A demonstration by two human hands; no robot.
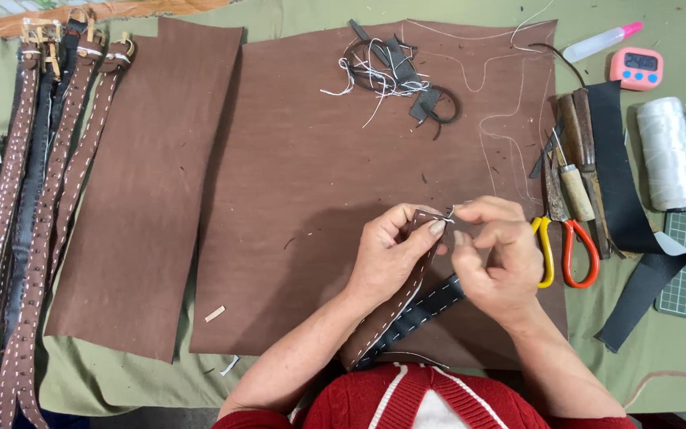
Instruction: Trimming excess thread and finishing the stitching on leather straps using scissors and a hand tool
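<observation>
1. Our left hand (391, 254) is closed around the end of a brown leather strap (395, 298) with white stitching, thumb pressed flat on the strap's tip.
2. Our right hand (498, 258) is pinched shut just beside that tip, fingertips meeting at the strap end; what they grip is too small for us to tell.
3. The strap runs from our hands down toward our red sleeves, and a darker stitched strap (426, 306) lies under it, crossing beneath our right hand.
4. Both hands work over a large brown leather sheet (295, 183) spread on the green counter (668, 349); a second brown sheet (140, 199) lies to its left.
5. Finished stitched belts (33, 238) lie in a row at the far left.
6. Scissors (569, 246) with a yellow and a red handle sit just right of our right hand, beside some knives (573, 175), a spool of white thread (667, 155) and a pink timer (637, 67).
7. A tangle of scraps and thread (395, 75) rests at the top of the large sheet.
</observation>
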